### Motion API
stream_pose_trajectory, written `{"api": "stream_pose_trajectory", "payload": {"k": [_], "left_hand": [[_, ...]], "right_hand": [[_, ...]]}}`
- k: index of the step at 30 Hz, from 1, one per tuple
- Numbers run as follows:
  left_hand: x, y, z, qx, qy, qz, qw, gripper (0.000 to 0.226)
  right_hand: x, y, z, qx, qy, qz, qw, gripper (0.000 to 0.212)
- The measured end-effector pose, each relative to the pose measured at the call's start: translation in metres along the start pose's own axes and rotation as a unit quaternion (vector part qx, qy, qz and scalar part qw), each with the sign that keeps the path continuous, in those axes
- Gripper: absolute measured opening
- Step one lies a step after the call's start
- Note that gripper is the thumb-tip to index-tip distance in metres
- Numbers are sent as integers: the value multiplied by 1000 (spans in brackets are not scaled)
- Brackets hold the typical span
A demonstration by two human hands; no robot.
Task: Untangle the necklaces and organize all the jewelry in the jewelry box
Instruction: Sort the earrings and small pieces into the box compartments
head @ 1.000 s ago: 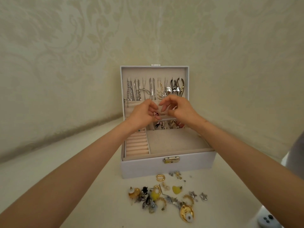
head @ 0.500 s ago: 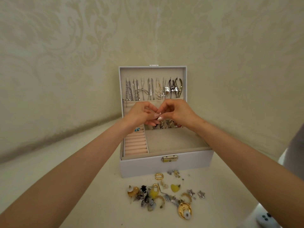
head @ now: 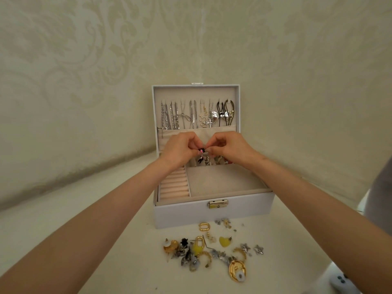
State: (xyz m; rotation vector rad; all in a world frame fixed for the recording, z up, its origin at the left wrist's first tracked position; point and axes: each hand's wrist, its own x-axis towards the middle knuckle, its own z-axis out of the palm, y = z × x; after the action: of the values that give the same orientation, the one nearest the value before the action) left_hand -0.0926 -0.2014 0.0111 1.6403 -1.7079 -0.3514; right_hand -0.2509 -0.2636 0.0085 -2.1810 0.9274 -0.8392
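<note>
A white jewelry box [head: 182,215] stands open on the pale surface, its lid upright against the wall. Several necklaces [head: 191,115] hang in a row inside the lid. Over the box's back compartments my left hand [head: 180,148] and my right hand [head: 231,148] meet, fingertips together, both pinching a small black and pink earring [head: 201,151]. Below them, small pieces [head: 209,162] lie in the back compartments. Ring rolls [head: 175,185] fill the front left section. A pile of loose earrings [head: 203,251] lies in front of the box.
The large beige compartment [head: 222,181] at the front right of the box holds nothing. A gold clasp [head: 218,203] sits on the box front. A white device with dark buttons [head: 341,282] lies at the bottom right. Patterned walls close in behind and beside the box.
My hands have closed together from slightly apart and now meet at the fingertips on the small earring, staying over the back of the box.
</note>
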Motion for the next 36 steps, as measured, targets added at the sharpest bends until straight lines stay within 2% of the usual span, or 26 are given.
{"api": "stream_pose_trajectory", "payload": {"k": [4,8,11,15,19,23,33,36], "left_hand": [[0,-4,1,40,-15,1,999,15],[-2,-6,3,109,-55,9,993,8],[-3,-5,4,160,-47,30,986,8],[-3,-2,4,213,-25,58,975,8],[-4,-1,2,197,-1,63,978,10],[-5,-3,4,183,-18,53,982,18],[-26,4,-9,163,22,75,983,5],[-54,13,-12,132,19,68,989,13]], "right_hand": [[-1,3,0,-31,-12,-11,999,5],[-3,6,2,-122,-37,-36,991,5],[-3,6,2,-179,-54,-47,981,7],[-5,3,2,-193,-56,-51,978,11],[-4,3,2,-192,-48,-49,979,13],[-5,3,3,-200,-47,-55,977,11],[-15,-9,-1,-149,6,-77,986,14],[-35,-21,3,-129,10,-94,987,11]]}}
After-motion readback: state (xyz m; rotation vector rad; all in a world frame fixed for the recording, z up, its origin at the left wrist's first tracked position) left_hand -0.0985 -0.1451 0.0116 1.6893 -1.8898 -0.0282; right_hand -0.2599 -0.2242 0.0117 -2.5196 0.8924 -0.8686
